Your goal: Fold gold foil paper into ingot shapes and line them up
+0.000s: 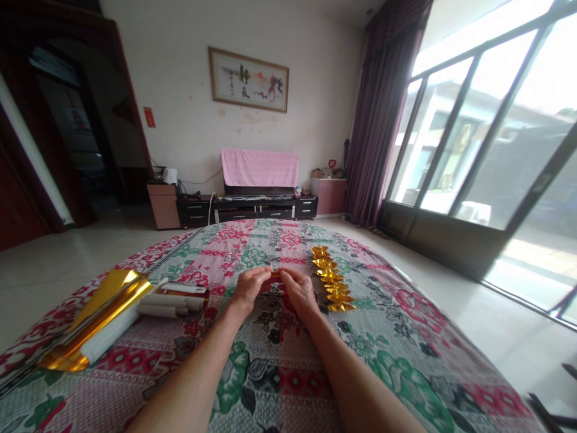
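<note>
Over the middle of the table, my left hand [250, 287] and my right hand [298, 291] meet at the fingertips. Between them they pinch a small folded piece of gold foil paper [275, 275], mostly covered by the fingers. Right of my right hand, several boat-shaped gold foil ingots [332, 278] lie in a row on the cloth. To the left is a stack of gold foil sheets [106, 319], curled, with white undersides. Beside the stack lie several white rolled papers [169, 304], next to a darker gold roll.
A flowered tablecloth [252, 376] covers the round table. Beyond it stand a low black cabinet [252, 211] and a television under a pink towel [260, 167]. Glass doors [478, 132] and a purple curtain [376, 120] are at the right.
</note>
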The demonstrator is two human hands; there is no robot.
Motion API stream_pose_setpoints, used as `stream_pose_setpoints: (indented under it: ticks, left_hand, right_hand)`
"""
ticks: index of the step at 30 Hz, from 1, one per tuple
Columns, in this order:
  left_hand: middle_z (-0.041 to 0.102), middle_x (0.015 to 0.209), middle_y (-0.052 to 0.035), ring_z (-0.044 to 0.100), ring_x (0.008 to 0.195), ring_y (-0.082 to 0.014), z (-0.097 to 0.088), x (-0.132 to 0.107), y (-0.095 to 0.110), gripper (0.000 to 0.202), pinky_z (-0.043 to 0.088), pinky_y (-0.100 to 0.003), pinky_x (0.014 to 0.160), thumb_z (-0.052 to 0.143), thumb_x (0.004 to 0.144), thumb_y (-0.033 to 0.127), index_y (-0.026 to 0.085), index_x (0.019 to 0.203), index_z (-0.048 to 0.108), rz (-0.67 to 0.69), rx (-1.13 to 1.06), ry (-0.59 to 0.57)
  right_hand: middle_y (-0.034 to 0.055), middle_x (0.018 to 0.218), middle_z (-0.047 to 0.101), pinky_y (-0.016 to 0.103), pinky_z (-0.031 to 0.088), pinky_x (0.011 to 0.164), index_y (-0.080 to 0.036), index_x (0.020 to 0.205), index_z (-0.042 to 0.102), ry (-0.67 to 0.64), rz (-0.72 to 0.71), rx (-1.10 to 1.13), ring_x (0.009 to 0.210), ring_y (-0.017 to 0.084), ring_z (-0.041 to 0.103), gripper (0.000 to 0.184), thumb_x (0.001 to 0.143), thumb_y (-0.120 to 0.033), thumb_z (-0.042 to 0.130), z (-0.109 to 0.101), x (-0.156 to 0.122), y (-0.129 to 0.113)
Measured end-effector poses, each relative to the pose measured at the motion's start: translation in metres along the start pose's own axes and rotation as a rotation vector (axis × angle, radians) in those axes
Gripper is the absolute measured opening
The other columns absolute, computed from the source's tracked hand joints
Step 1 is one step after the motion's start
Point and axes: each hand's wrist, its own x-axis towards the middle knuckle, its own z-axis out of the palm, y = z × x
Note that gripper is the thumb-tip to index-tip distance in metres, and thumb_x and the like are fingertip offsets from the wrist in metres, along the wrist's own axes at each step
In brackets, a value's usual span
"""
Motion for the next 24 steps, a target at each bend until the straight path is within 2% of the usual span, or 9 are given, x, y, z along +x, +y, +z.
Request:
stream_pose_setpoints:
  ticks: [6,15,24]
  left_hand:
    - [0.071,0.076,-0.004,0.065,0.07,-0.0157,0.0004,0.0,-0.0004,0.016,0.049,-0.026,0.065,0.062,0.065,0.019,0.016,0.079,0.069,0.005,0.007,-0.018]
    - [0.072,0.078,-0.0066,0.064,0.068,-0.0149,-0.0001,0.002,-0.0028,0.024,0.049,-0.025,0.065,0.068,0.059,0.019,0.012,0.082,0.071,0.034,0.005,-0.08]
    - [0.071,0.075,-0.0048,0.062,0.065,-0.0135,0.0057,-0.0013,0.0002,0.019,0.048,-0.023,0.059,0.059,0.064,0.012,0.013,0.079,0.071,0.017,-0.003,0.0]
  right_hand:
    - [0.0039,0.078,0.071,0.028,0.051,0.066,-0.016,0.081,0.071,-0.002,0.009,-0.008,0.068,0.017,0.064,0.026,0.067,-0.033,0.057,-0.0014,0.0015,0.0013]
    - [0.006,0.079,0.071,0.028,0.052,0.064,-0.015,0.084,0.072,0.046,0.049,0.034,0.066,0.017,0.064,0.033,0.068,-0.04,0.058,-0.0025,0.0012,0.0042]
    - [0.0052,0.08,0.071,0.027,0.052,0.059,-0.015,0.088,0.07,0.056,0.04,0.037,0.065,0.017,0.064,0.034,0.069,-0.041,0.059,-0.0003,0.0036,0.0069]
